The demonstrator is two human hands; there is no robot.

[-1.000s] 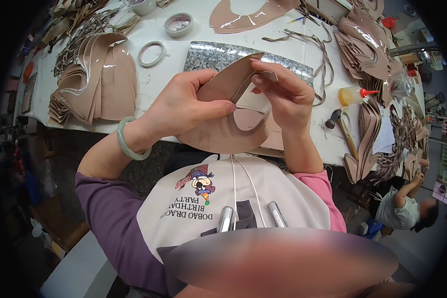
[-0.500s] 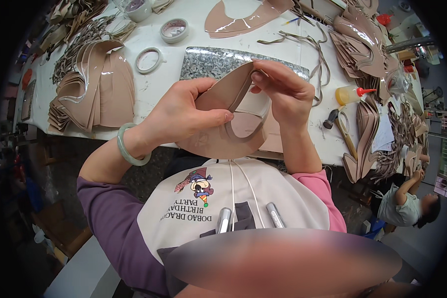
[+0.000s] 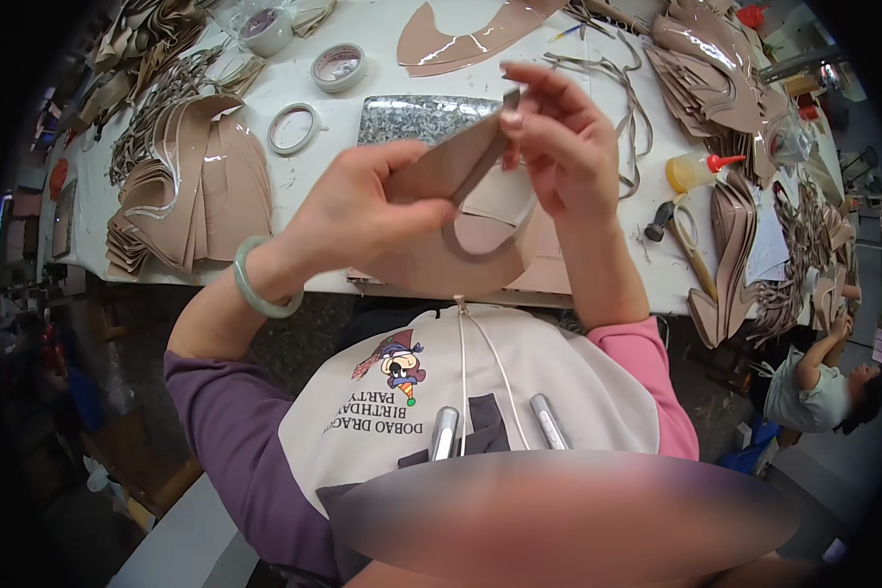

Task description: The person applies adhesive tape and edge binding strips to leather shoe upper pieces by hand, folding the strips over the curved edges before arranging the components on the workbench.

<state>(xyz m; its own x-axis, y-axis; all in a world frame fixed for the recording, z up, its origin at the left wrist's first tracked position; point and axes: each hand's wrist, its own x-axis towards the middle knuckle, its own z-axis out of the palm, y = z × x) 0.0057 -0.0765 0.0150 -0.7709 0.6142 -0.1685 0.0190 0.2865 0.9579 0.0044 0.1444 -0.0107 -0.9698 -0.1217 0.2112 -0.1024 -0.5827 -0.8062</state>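
Far to the left of the left hand [image 3: 363, 211], a fanned stack of tan cut pieces [image 3: 181, 191] lies on the white surface [image 3: 314, 176], with two rolls of tape [image 3: 294, 127] just beyond it — stock and supplies parked out of the working space, it seems. The left hand, a pale green bangle [image 3: 260, 289] on its wrist, is closed around the lower end of a tan leather piece [image 3: 461, 171], thumb on top, holding it up off the surface at chest height so both sides can be reached. Behind the hands a speckled grey slab [image 3: 412, 118] lies flat. The right hand [image 3: 559, 152] pinches the piece's upper end between thumb and fingertips, the strip stretched taut between the two hands, a looped part hanging below. Right of that hand lie a yellow squeeze bottle [image 3: 694, 171] and a hammer [image 3: 681, 245] — within easy reach — then more stacked pieces.
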